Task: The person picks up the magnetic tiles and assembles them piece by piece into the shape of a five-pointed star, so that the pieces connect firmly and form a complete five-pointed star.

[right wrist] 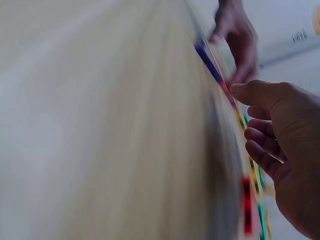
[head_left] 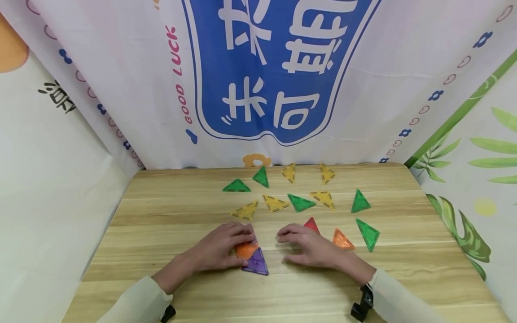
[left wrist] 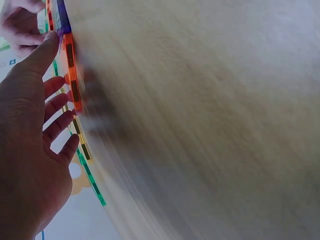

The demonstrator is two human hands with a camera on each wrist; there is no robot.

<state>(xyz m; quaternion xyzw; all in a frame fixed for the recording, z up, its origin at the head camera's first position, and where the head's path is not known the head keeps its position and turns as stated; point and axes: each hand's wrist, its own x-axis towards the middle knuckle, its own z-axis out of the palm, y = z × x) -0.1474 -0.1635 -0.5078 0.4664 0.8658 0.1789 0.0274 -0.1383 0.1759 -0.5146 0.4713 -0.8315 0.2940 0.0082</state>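
Observation:
Three translucent triangular magnetic tiles lie together at the front middle: an orange tile, a lower purple tile and an upper purple tile. My left hand rests at their left side, fingers over the upper purple and orange tiles, thumb at the lower purple one. In the left wrist view the thumb tip meets the purple edge, fingers loosely bent along the orange edge. My right hand is to the right with thumb and fingers apart, holding nothing. A red tile is partly hidden behind it.
Another orange tile and a green tile lie right of my right hand. Several more green and yellow triangles, such as a yellow tile, spread across the back of the wooden table. A printed curtain hangs behind.

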